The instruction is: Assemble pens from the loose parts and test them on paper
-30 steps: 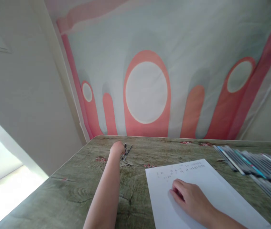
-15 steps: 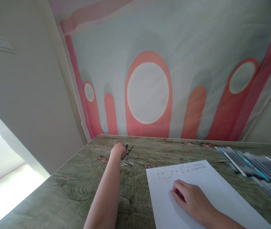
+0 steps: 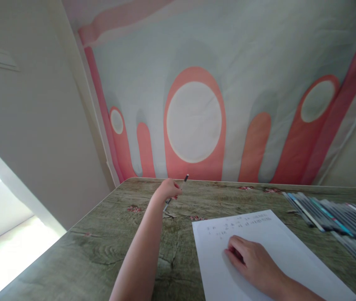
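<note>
Near the table's far edge, my left hand (image 3: 169, 189) is closed on a slim pen (image 3: 185, 178). Its dark end with a light tip points up and to the right. Another pen (image 3: 167, 205) lies on the table just below that hand. My right hand (image 3: 253, 261) rests on a white sheet of paper (image 3: 211, 259), fingers curled. Whatever may be inside those fingers is hidden. Small dark handwriting runs across the upper part of the sheet.
Many grey pens or markers (image 3: 337, 217), some with coloured stripes, lie fanned out at the right of the wood-patterned table (image 3: 102, 246). Behind the table's far edge stands a wall (image 3: 234, 62) with pink and white shapes.
My left hand has lifted from the table and moved slightly right, with the pen now raised in its fingers. My right hand and the paper have hardly moved.
</note>
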`<state>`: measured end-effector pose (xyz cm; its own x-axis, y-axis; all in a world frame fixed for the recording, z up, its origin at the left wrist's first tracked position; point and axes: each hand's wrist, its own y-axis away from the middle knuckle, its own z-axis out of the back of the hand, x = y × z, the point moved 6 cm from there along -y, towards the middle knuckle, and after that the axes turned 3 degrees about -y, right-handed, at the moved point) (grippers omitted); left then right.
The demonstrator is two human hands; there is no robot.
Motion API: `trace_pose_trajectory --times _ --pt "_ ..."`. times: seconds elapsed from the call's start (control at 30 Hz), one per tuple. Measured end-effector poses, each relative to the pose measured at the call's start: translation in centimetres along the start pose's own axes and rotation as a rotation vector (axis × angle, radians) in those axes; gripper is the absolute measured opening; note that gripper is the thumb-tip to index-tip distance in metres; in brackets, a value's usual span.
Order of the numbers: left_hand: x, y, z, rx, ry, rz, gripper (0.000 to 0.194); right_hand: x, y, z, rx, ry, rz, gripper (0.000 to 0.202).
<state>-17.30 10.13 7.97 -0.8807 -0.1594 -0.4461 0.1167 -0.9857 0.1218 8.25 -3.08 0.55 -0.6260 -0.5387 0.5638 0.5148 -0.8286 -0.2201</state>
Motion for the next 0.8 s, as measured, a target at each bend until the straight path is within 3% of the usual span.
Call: trace_pose_trajectory --times 0.2,0.3,0.4,0.53,0.63,0.73,0.8 --pt "-8.9 2.9 -6.9 0.251 0.259 -0.372 0.021 -2.7 -0.7 1.0 -0.188 -0.400 -0.177 0.027" --pt "-11.2 4.5 -9.7 0.323 0.286 -0.451 0.025 -4.5 -1.0 1.9 -0.316 -0.641 -0.309 0.034" --pt "-12.4 5.5 -11.3 0.344 0.231 -0.515 0.027 -5.6 -1.1 2.5 -0.382 -0.837 -0.395 0.045" --pt "-13.5 6.3 -11.9 0.282 0.163 -0.633 0.028 -6.3 -1.3 2.8 -0.402 -0.963 -0.411 0.042" --pt "-13.7 6.7 -11.9 0.317 0.148 -0.666 0.027 -6.9 -1.3 2.6 -0.402 -1.007 -0.428 0.038" --pt "-12.6 6.1 -10.9 0.319 0.067 -0.567 0.033 -7.3 -1.3 2.4 -0.414 -1.062 -0.433 0.036" --pt "-10.8 4.7 -9.1 0.199 -0.066 -0.410 0.029 -7.4 -1.2 2.4 -0.428 -1.081 -0.435 0.035"
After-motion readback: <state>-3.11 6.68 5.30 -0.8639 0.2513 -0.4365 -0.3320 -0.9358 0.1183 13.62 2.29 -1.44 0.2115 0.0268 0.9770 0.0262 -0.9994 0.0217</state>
